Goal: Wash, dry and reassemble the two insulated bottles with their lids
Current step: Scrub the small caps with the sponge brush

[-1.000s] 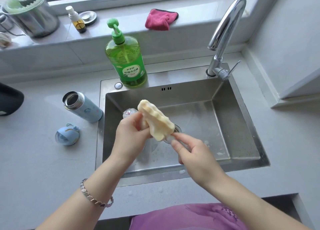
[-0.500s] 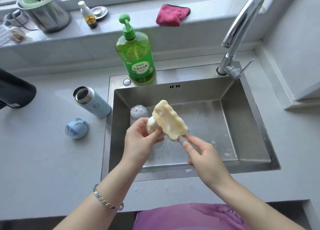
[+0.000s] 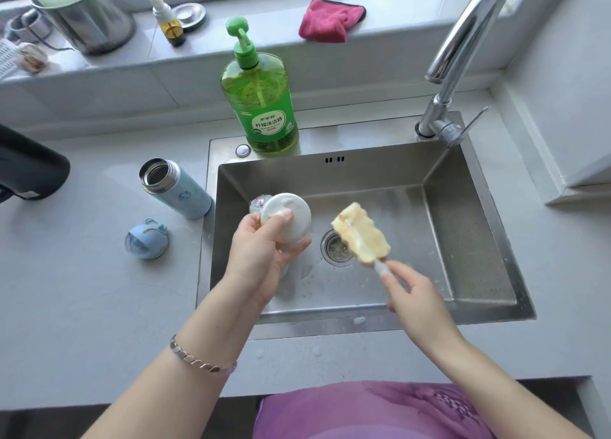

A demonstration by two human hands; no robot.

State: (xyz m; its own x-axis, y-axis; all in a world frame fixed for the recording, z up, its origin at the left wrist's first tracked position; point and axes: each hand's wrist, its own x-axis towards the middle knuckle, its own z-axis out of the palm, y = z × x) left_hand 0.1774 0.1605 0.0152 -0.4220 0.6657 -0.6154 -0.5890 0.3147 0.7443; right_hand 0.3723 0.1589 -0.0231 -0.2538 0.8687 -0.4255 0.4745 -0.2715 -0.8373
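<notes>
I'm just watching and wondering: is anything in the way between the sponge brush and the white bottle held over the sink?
Nothing visible. The sponge brush in the right hand is apart from the white bottle gripped by the left hand, with only open space above the sink between them.

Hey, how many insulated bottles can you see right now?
2: the blue bottle sits open on the counter left of the sink; the left hand holds the white bottle over it.
</notes>
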